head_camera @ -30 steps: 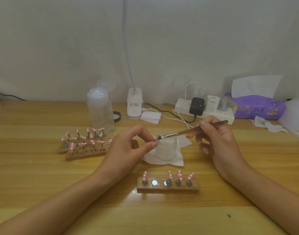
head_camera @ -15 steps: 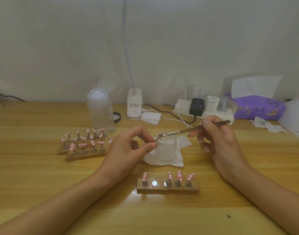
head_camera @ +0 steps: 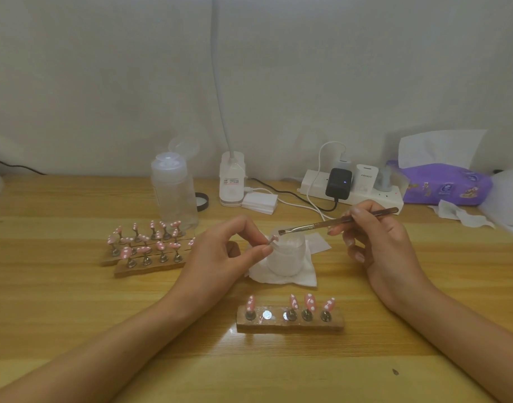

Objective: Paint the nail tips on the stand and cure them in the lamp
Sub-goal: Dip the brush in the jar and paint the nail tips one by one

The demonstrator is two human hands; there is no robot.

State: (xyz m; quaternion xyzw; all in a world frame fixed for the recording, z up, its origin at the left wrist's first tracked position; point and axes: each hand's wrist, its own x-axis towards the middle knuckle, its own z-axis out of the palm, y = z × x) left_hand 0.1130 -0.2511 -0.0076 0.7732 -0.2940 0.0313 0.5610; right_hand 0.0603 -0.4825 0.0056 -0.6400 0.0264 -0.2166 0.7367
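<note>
Four pink tips stand on the near stand (head_camera: 290, 322), and one bare magnet (head_camera: 267, 315) between them marks the slot whose tip is out. That tip (head_camera: 272, 238) is pinched by its peg between thumb and forefinger of the left hand (head_camera: 220, 257), held just over the jar (head_camera: 285, 254), probably so any drip falls on the tissue (head_camera: 281, 277) under it and the wrist can steady on the table (head_camera: 75, 330). The right hand (head_camera: 380, 245) grips the brush (head_camera: 336, 221) like a pen, its bristles close above the tip but seemingly not touching; whether they carry paint is too small to tell. Holding the tip off the stand looks meant to let it be turned to the brush without smearing its neighbours. Two more stands (head_camera: 146, 251) of finished-looking dotted tips sit to the left, well clear of the work. A gooseneck lamp (head_camera: 232, 181) stands at the back beside a bottle (head_camera: 173, 193); whether it is the curing lamp I cannot tell. By my judgement the painting is on this stand's last tip, with curing not yet begun.
</note>
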